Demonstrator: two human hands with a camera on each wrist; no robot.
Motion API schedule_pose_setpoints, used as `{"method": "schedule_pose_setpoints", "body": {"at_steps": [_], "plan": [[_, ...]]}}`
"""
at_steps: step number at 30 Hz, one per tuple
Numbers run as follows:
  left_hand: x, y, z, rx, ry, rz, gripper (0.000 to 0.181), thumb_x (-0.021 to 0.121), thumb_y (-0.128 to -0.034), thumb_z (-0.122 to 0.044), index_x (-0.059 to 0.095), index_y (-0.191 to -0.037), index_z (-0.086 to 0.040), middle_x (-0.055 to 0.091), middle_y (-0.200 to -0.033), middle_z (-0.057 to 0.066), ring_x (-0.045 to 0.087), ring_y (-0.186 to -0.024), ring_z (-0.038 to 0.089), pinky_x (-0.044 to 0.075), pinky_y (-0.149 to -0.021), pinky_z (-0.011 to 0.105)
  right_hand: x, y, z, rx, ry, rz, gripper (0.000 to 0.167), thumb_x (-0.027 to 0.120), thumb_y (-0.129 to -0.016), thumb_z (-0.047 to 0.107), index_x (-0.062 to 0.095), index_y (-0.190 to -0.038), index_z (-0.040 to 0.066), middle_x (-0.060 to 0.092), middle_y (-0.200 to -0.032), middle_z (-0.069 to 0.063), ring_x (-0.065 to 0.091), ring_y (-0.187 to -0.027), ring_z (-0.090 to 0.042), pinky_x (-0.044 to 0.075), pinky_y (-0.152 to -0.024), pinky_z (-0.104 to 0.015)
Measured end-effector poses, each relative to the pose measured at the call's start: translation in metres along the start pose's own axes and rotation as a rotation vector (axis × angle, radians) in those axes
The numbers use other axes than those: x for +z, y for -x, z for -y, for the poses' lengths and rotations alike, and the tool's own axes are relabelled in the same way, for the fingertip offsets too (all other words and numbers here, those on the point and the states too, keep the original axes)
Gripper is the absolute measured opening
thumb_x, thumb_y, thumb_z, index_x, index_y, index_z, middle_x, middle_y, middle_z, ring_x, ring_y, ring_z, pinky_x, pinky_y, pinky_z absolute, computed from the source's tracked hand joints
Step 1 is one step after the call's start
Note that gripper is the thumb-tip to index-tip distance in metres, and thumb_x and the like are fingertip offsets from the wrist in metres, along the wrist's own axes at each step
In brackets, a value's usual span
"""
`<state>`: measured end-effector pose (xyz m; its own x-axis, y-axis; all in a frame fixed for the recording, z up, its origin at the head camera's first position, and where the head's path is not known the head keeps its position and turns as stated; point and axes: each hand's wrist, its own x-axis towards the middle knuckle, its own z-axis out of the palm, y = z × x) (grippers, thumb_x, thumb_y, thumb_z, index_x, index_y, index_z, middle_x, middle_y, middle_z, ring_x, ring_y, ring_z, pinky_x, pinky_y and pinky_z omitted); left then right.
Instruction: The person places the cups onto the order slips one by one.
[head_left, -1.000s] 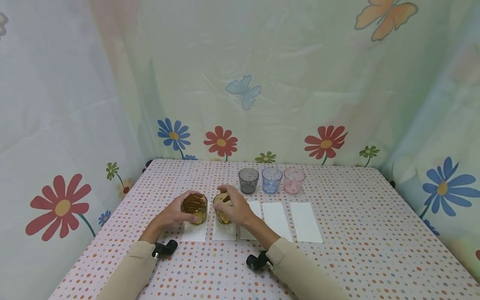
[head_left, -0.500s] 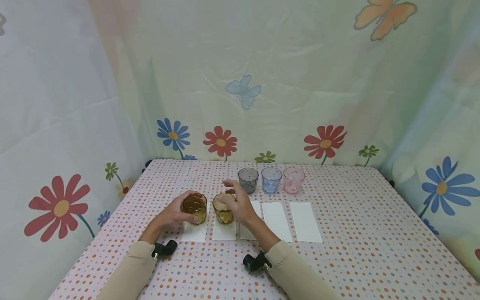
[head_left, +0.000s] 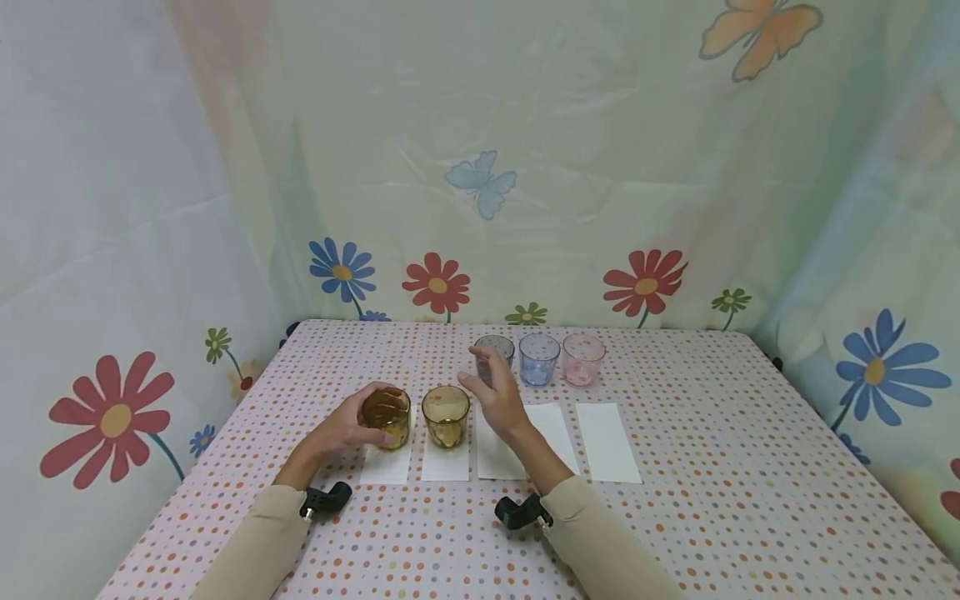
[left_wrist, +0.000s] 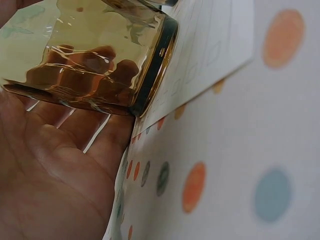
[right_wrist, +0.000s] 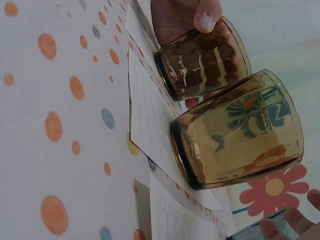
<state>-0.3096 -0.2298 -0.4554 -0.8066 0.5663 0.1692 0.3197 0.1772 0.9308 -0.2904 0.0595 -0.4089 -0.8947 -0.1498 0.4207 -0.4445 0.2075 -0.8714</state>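
Observation:
My left hand (head_left: 345, 429) curls its fingers and thumb around an amber glass (head_left: 387, 408), which stands upright at the far end of a white card. Beside it, untouched, a second amber glass (head_left: 446, 417) stands upright on the neighbouring card (head_left: 446, 467). My right hand (head_left: 502, 402) is off to its right with fingers spread, in front of a grey glass (head_left: 501, 342) that it partly hides. Whether its fingertips touch the grey glass cannot be told. In the right wrist view both amber glasses show close together, with a bit of grey glass (right_wrist: 265, 227) by the right fingers.
A blue glass (head_left: 539, 362) and a pink glass (head_left: 583, 362) stand in line right of the grey one. More white cards (head_left: 609, 446) lie in the row on the dotted tablecloth (head_left: 720, 483). A floral curtain (head_left: 555, 233) rises behind the table.
My right hand has let go of the second amber glass and moved right and away from me, toward the grey glass. My left hand stays on its amber glass.

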Motion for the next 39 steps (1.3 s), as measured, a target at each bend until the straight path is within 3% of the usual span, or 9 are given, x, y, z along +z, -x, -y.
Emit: {"method": "schedule_pose_setpoints", "body": {"at_steps": [4,7,17,24,31,39], "plan": [[0.000,0.000,0.000,0.003,0.003,0.002,0.073,0.077,-0.0809,-0.007,0.044,-0.146,-0.004,0.056,-0.139,0.023,0.053,-0.129,0.042,0.046,-0.107,0.044,0.003,-0.008,-0.025,0.020,-0.010,-0.020,0.053,0.060,-0.098,0.018,0.045,-0.147,0.000,0.040,-0.152,-0.024,0.039,-0.136,-0.046,0.037,-0.107,-0.065],[0.000,0.000,0.000,-0.002,0.006,0.003,0.073,0.077,-0.0808,-0.007,0.044,-0.146,-0.005,0.056,-0.139,0.023,0.053,-0.129,0.042,0.047,-0.106,0.042,0.002,-0.008,-0.029,0.031,-0.013,-0.043,0.055,0.062,-0.097,0.022,0.047,-0.146,0.002,0.043,-0.150,-0.020,0.043,-0.133,-0.045,0.040,-0.105,-0.061],[0.000,-0.002,0.001,0.018,0.005,0.016,0.073,0.076,-0.0806,-0.006,0.043,-0.146,-0.001,0.055,-0.139,0.024,0.054,-0.129,0.040,0.045,-0.108,0.049,-0.006,-0.009,-0.030,0.030,0.007,-0.127,0.055,0.063,-0.095,0.027,0.050,-0.142,0.003,0.048,-0.144,-0.019,0.056,-0.119,-0.038,0.048,-0.095,-0.053],[-0.001,-0.002,0.001,0.034,0.008,0.016,0.075,0.077,-0.0803,-0.003,0.042,-0.146,-0.001,0.056,-0.138,0.025,0.056,-0.126,0.035,0.047,-0.107,0.044,-0.013,-0.012,-0.029,0.068,0.052,-0.177,0.056,0.061,-0.095,0.031,0.048,-0.143,0.004,0.050,-0.144,-0.018,0.058,-0.110,-0.030,0.048,-0.085,-0.041],[-0.001,-0.002,0.000,0.042,0.004,0.019,0.074,0.076,-0.0813,-0.004,0.042,-0.146,0.001,0.055,-0.139,0.026,0.056,-0.127,0.034,0.046,-0.107,0.045,-0.019,-0.015,-0.028,0.081,0.052,-0.221,0.054,0.062,-0.096,0.028,0.048,-0.142,0.004,0.049,-0.143,-0.017,0.056,-0.109,-0.035,0.049,-0.079,-0.039],[-0.001,-0.002,0.001,0.038,0.011,0.021,0.075,0.077,-0.0809,-0.006,0.042,-0.147,0.000,0.055,-0.139,0.025,0.054,-0.128,0.041,0.047,-0.107,0.043,-0.020,-0.015,-0.028,0.094,0.091,-0.270,0.054,0.064,-0.094,0.027,0.050,-0.141,0.004,0.051,-0.141,-0.017,0.056,-0.101,-0.030,0.048,-0.076,-0.038]]}}
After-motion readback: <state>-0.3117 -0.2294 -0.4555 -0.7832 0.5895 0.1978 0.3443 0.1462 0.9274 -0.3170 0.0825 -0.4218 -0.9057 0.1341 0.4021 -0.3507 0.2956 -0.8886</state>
